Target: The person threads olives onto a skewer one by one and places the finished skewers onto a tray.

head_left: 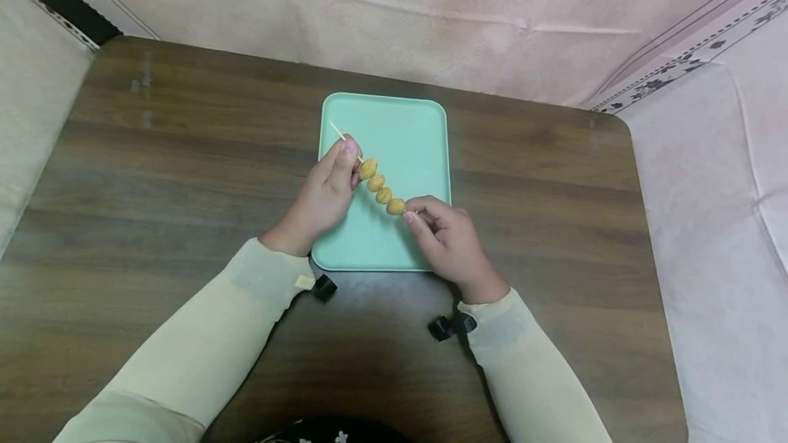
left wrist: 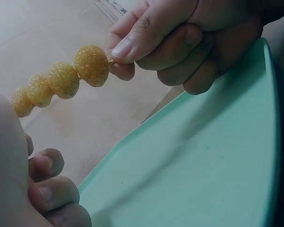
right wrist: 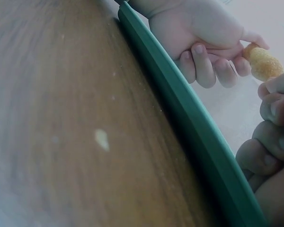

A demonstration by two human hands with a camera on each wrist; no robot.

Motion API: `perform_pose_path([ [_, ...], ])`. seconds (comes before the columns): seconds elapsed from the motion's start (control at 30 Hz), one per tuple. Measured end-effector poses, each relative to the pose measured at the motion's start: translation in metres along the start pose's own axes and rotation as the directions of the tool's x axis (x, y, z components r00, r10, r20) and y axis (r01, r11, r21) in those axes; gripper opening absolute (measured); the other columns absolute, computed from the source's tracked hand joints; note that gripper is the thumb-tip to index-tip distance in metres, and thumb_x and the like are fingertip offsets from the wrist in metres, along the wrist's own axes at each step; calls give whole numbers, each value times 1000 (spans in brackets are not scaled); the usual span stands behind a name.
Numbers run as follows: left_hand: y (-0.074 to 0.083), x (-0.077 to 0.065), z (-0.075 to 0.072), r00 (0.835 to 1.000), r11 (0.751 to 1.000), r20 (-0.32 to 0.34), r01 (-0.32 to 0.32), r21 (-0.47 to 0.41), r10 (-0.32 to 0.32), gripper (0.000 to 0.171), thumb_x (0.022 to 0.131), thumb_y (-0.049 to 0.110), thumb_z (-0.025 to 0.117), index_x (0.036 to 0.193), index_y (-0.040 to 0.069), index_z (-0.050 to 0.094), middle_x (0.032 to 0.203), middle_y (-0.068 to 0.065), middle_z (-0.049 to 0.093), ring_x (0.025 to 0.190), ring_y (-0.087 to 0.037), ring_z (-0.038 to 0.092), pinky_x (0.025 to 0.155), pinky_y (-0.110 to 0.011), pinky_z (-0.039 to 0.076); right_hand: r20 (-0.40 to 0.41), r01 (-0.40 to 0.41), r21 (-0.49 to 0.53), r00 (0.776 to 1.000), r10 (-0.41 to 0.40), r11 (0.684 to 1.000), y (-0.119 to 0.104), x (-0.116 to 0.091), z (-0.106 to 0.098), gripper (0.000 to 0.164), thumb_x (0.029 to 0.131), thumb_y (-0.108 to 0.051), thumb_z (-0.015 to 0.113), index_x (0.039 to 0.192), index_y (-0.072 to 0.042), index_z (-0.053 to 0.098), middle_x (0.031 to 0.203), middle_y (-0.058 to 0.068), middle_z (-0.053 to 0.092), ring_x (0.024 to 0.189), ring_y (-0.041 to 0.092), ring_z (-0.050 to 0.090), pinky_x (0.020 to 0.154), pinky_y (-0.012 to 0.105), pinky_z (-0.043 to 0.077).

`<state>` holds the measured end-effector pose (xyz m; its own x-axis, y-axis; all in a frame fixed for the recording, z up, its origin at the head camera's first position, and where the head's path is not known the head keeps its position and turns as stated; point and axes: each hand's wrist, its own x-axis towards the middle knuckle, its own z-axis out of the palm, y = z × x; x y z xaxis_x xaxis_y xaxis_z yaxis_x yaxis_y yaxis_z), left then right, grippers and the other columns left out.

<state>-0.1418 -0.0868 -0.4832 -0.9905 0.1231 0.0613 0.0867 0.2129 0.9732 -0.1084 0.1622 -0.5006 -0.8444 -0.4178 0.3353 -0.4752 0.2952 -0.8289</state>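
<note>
A thin wooden skewer [head_left: 336,130] carries several yellow-brown, wrinkled round balls [head_left: 376,182] in a row. It slants above the mint-green tray [head_left: 400,132]. My left hand [head_left: 330,186] pinches the skewer between thumb and fingers at the upper left, and its bare tip sticks out past the hand. At the lower end, my right hand [head_left: 448,238] pinches the short stub of stick beside the last ball. In the left wrist view the right thumb and forefinger [left wrist: 125,52] grip the stick right by the largest ball [left wrist: 91,65]. Other right-hand fingers are curled under.
The tray lies on a brown wooden table [head_left: 209,176], and its raised rim [right wrist: 180,90] shows in the right wrist view. Pale patterned cloth [head_left: 431,12] hangs behind and at both sides. Small black devices [head_left: 324,288] sit at both sleeve cuffs.
</note>
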Motion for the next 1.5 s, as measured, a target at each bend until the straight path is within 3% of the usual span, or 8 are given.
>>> perform_pose_path([
  [0.2,1,0,1,999,998,16,33,60,-34,51,123,56,24,102,15,46,89,-10,45,80,-29,43,76,-36,37,-12,-2,-8,1000,2,1000,1,0,1,9,108,-3,73,114,-6,79,68,-2,54,59,7,40,56,22,34],
  [0.5,1,-1,3,996,995,21,83,63,-85,52,122,58,29,100,15,49,92,-9,44,84,-27,44,79,-39,38,-20,-6,-26,1000,5,1000,-1,0,1,8,108,-4,73,115,-5,78,68,-1,54,60,9,41,57,24,35],
  [0.67,0,-2,5,998,998,3,65,17,-65,54,121,56,37,96,12,53,90,-7,47,86,-25,50,78,-36,42,-19,-32,-153,999,29,988,-10,1,-4,6,108,-12,74,111,-9,79,68,-3,58,60,8,48,58,25,43],
  [0.9,0,-3,8,994,996,-58,89,-19,-90,73,109,75,55,87,6,62,76,1,50,71,-19,53,59,-31,42,31,-3,-334,999,13,943,-27,6,-16,11,105,-18,80,100,-10,86,75,-3,70,66,10,58,65,28,55],
  [1.13,3,-3,6,990,992,-72,122,33,-119,61,106,71,66,85,14,59,73,2,46,67,-18,45,59,-30,36,-12,52,-368,998,-61,928,-31,6,-17,11,101,-11,78,91,-7,83,69,-2,63,64,11,57,62,27,53],
  [1.3,1,-1,6,992,996,-95,89,10,-88,50,113,63,59,96,17,57,76,-1,41,71,-23,43,66,-35,38,-89,-25,-448,996,-17,894,-28,7,-15,17,102,-11,73,88,-6,80,65,1,62,59,13,54,57,29,49],
  [1.5,2,-5,8,996,993,-65,67,95,-61,45,114,62,56,101,19,55,79,-2,40,72,-23,41,69,-36,37,-190,-216,-564,973,129,797,-23,11,-10,23,105,-16,67,87,-6,77,66,4,67,57,21,59,54,36,49],
])
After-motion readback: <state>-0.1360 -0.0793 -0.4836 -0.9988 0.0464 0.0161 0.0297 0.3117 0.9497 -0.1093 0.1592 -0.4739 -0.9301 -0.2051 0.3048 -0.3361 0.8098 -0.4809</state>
